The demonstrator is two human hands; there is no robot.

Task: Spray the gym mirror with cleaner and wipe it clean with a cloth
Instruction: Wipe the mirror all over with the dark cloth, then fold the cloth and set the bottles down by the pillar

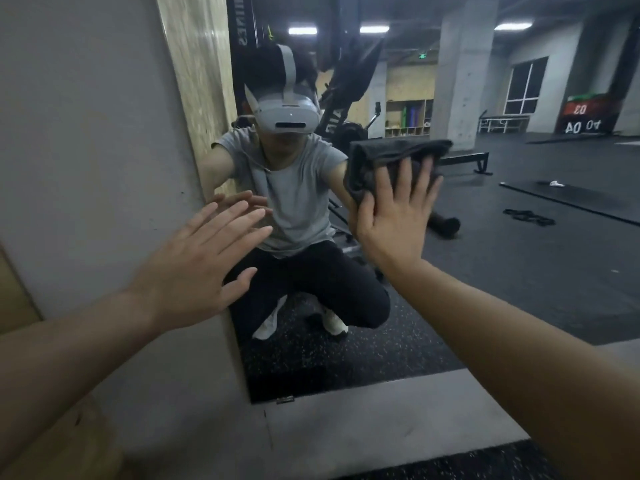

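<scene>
The right hand (394, 216) lies flat against the mirror (519, 237), fingers straight and slightly spread, pressing a dark grey cloth (388, 157) to the glass; the cloth is bunched in folds and sticks out above and to the left of the fingertips. The left hand (197, 268) is raised just in front of the mirror's left edge, palm forward, fingers straight and together, thumb out to the side, holding nothing; whether its fingertips touch the glass cannot be told, though they come close to their own reflection. The mirror stands in a grey wall (86, 150) with a pale wooden strip (197, 74) along its left side and a grey ledge (381, 410) below its bottom edge. In the glass a crouching person in a grey T-shirt, dark trousers and white shoes wears a white headset (287, 109). Behind that reflection are a dark rubber gym floor (519, 271), a concrete pillar (460, 71), a black bench (471, 159), open shelving (408, 117) against a far wall, a window (524, 86) and ceiling strip lights (303, 30).
</scene>
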